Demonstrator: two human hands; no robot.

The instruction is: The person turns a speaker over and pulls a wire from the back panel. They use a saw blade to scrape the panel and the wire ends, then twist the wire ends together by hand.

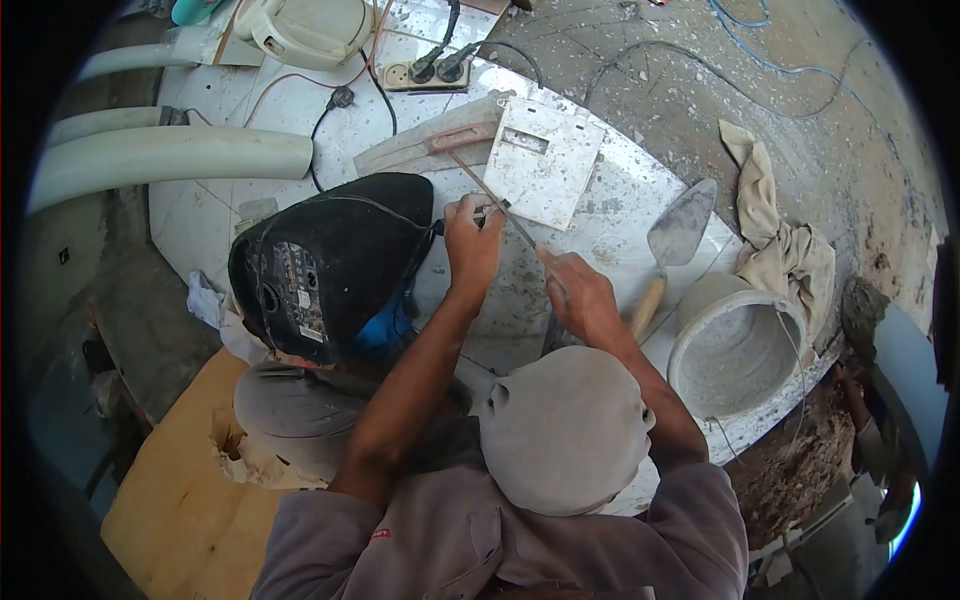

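My right hand (582,295) is closed around the lower end of a thin metal rod (524,234), which slants up and left over the work surface. My left hand (473,240) is closed beside the rod's middle, pinching a small dark piece (484,214) too small to name. Left of that hand stands a black case with a button panel (340,260) and a thin cord. A dusty white plastic panel (545,165) with a slot lies beyond both hands. Beside it rests a flat trowel with a reddish handle (465,137).
To the right are a pointed trowel (683,225), a grey bucket (690,350) and a beige cloth (760,200). A power strip (425,77) with plugs lies at the back. Pale pipes (190,160) reach in from the left. A grey cap (568,435) fills the lower middle.
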